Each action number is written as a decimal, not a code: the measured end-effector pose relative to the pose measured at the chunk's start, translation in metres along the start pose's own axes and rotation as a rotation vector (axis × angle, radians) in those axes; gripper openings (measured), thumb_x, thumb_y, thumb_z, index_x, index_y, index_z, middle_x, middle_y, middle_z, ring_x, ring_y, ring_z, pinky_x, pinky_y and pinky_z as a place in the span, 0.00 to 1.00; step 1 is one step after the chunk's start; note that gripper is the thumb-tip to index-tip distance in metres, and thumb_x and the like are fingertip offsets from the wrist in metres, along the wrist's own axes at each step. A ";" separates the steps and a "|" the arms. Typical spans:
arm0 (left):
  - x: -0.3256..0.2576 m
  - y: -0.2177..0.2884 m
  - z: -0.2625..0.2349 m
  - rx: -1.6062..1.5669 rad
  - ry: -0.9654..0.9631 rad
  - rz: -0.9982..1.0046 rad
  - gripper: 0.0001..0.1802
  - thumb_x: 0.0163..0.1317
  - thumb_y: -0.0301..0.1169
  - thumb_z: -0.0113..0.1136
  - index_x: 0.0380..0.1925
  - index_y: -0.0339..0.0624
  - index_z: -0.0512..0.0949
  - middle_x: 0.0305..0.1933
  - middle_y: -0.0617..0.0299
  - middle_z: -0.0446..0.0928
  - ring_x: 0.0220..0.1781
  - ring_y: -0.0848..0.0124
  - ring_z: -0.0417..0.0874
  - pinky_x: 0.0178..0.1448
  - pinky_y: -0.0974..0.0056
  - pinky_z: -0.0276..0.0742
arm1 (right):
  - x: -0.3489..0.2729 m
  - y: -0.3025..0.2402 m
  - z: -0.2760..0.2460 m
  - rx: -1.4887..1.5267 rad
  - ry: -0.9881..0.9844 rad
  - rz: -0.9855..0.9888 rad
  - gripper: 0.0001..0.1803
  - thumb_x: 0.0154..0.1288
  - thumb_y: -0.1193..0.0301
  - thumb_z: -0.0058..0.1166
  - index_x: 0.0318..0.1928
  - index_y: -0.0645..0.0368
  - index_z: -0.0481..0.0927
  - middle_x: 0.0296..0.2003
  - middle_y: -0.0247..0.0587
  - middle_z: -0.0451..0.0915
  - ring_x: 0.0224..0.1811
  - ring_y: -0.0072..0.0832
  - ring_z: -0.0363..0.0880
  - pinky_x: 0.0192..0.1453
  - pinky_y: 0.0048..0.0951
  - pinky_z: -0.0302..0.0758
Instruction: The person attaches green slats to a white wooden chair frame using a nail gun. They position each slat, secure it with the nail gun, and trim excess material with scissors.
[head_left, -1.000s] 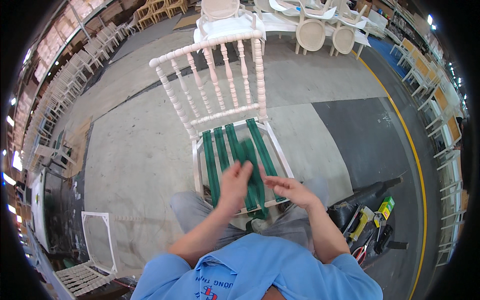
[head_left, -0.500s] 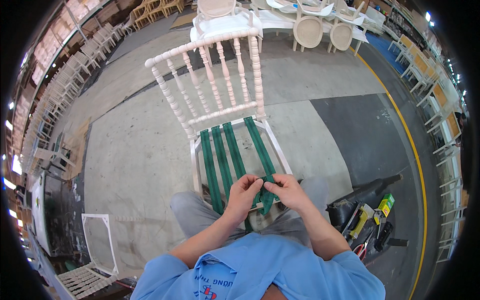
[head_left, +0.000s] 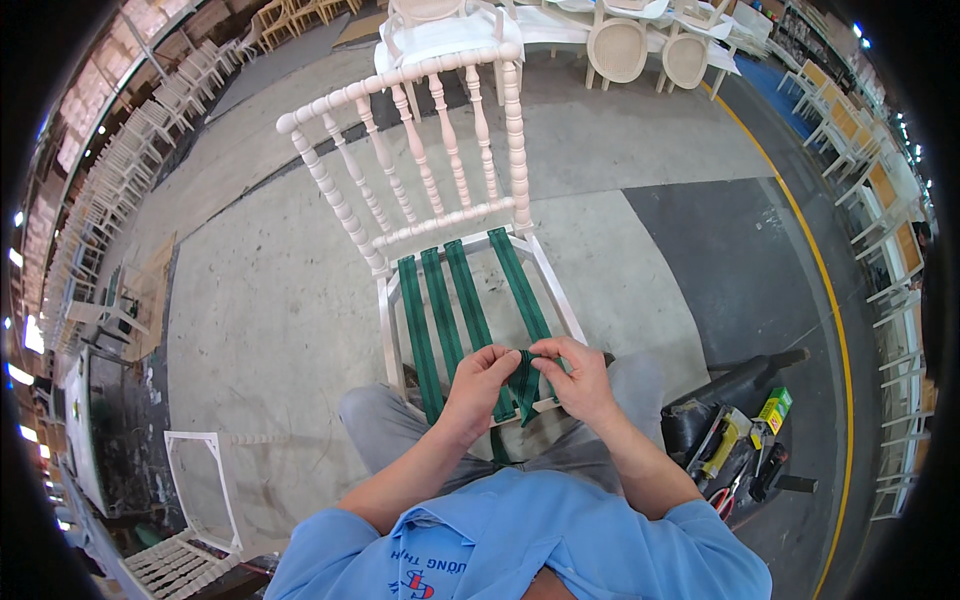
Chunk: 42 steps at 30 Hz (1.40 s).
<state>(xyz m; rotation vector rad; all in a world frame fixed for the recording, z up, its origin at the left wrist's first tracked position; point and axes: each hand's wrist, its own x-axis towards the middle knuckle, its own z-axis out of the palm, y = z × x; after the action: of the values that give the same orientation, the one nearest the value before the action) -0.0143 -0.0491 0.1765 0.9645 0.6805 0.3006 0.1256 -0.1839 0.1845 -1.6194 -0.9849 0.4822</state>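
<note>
A white chair with turned spindles [head_left: 448, 130] in its back stands in front of me. Several dark green webbing straps [head_left: 470, 300] run from the back rail to the front rail of its open seat frame [head_left: 556, 285]. Over the front rail, my left hand [head_left: 480, 388] pinches a folded piece of green webbing [head_left: 524, 388] between thumb and fingers. My right hand [head_left: 580, 382] grips the same webbing from the right, its fingertips at the upper edge. The folded end hangs to a point between both hands. A gap separates the rightmost strap from the others.
At my right, a black padded stool [head_left: 688, 425] carries a yellow-handled staple gun [head_left: 722, 455], a green-and-yellow box [head_left: 774, 408] and red-handled scissors [head_left: 722, 498]. Another white chair [head_left: 228, 490] lies at the lower left. Rows of chairs line both sides; more stand on a white-covered table [head_left: 550, 25].
My fingers have shifted on the webbing, and its folded end now hangs as a pointed flap. The right hand's fingers have lifted slightly. The view has moved a little.
</note>
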 end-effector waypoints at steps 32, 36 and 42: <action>0.168 -0.071 -0.084 0.755 0.301 0.138 0.21 0.75 0.33 0.62 0.64 0.37 0.80 0.43 0.51 0.87 0.45 0.62 0.89 0.53 0.59 0.83 | 0.283 0.220 0.096 -0.467 -0.200 0.104 0.07 0.69 0.72 0.58 0.37 0.61 0.86 0.40 0.54 0.85 0.46 0.53 0.85 0.53 0.49 0.80; 0.178 -0.055 -0.096 0.966 0.303 0.242 0.22 0.73 0.31 0.61 0.65 0.39 0.80 0.53 0.48 0.86 0.57 0.51 0.86 0.63 0.51 0.79 | 0.320 0.243 0.121 -0.556 -0.130 0.125 0.07 0.68 0.70 0.60 0.37 0.58 0.88 0.40 0.54 0.87 0.47 0.52 0.86 0.55 0.51 0.81; 0.236 -0.042 -0.108 1.222 0.334 0.589 0.25 0.71 0.30 0.62 0.67 0.39 0.78 0.70 0.49 0.77 0.76 0.42 0.71 0.79 0.40 0.65 | 0.325 0.247 0.131 -0.616 -0.066 0.124 0.08 0.68 0.67 0.62 0.37 0.57 0.89 0.38 0.52 0.89 0.46 0.51 0.87 0.54 0.51 0.82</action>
<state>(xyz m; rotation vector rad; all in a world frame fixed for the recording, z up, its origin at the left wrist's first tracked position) 0.0908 0.1216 0.0065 2.3347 0.8752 0.5889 0.2976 0.1479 -0.0255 -2.2353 -1.1568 0.3299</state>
